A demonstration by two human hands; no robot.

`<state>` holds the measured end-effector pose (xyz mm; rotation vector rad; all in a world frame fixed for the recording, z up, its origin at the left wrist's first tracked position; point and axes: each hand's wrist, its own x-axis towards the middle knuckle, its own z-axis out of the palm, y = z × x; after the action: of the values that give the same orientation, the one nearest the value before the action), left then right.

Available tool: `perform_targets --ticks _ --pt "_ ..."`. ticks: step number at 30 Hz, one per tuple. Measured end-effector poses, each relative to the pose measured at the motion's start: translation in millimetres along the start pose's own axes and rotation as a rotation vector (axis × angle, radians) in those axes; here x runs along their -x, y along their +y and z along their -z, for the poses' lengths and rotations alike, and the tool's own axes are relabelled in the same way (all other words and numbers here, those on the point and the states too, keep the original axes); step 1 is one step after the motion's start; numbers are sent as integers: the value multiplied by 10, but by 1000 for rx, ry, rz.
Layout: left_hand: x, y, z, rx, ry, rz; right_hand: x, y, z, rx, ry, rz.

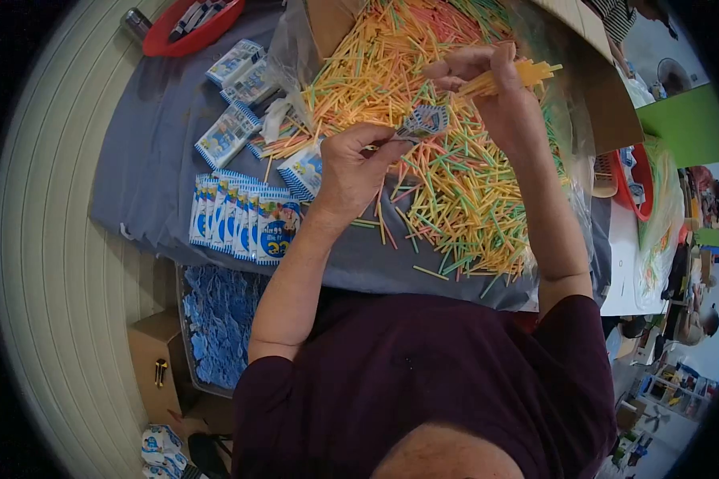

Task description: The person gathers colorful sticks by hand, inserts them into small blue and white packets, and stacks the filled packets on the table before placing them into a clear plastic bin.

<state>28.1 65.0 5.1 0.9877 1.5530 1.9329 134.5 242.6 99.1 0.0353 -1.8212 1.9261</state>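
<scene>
My left hand [355, 164] is closed on the edge of a small blue-and-white packet [426, 120], whose mouth gapes toward the right. Up and to the right of it, my right hand [507, 100] grips a bundle of thin yellow-orange sticks [535, 73], their ends poking out past the fingers. Both hands are above a large heap of thin coloured sticks [463, 199] in yellow, green and pink. By my left forearm lies a row of overlapping printed packets [244, 215], blue and white.
Stacked packets [230, 136] lie at the left on the grey cloth [152, 160]. A red basin [192, 28] stands at the back left, another red basin [635, 180] at the right. Cardboard [615, 104] borders the heap. Below the table edge is a bin of blue strips [220, 327].
</scene>
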Motion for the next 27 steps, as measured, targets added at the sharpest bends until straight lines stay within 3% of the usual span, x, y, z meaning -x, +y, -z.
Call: perform_targets --ticks 1,3,5,7,11,13,17,19,22,24,26,27 --pt "2 4 -1 -12 9 8 29 -16 -39 -3 -1 1" --pt "1 43 -24 13 3 21 79 -95 -240 502 -26 -41" --pt "-13 79 -52 40 0 33 76 -20 -316 521 -42 -41" --pt "-24 105 -63 -156 -16 -129 84 40 -328 537 -61 -40" --pt "-15 129 -70 -249 -8 -170 61 8 -289 557 -81 -9" --pt "-17 70 -68 -226 3 -292 70 -13 -282 547 -73 18" --pt "-16 56 -84 -162 17 -203 88 -35 -308 598 -100 -32" --pt "19 85 -84 -1 37 -49 87 15 -310 606 -98 -92" --pt "17 1 -97 -81 38 -157 100 125 -315 498 -119 -85" --pt "14 -26 -116 -88 11 -173 70 68 -385 641 -251 -190" --pt "-6 -10 -133 -92 -20 -195 42 81 -363 634 -252 -169" --pt "-17 16 -137 29 -22 -88 13 91 -344 626 -256 -148"
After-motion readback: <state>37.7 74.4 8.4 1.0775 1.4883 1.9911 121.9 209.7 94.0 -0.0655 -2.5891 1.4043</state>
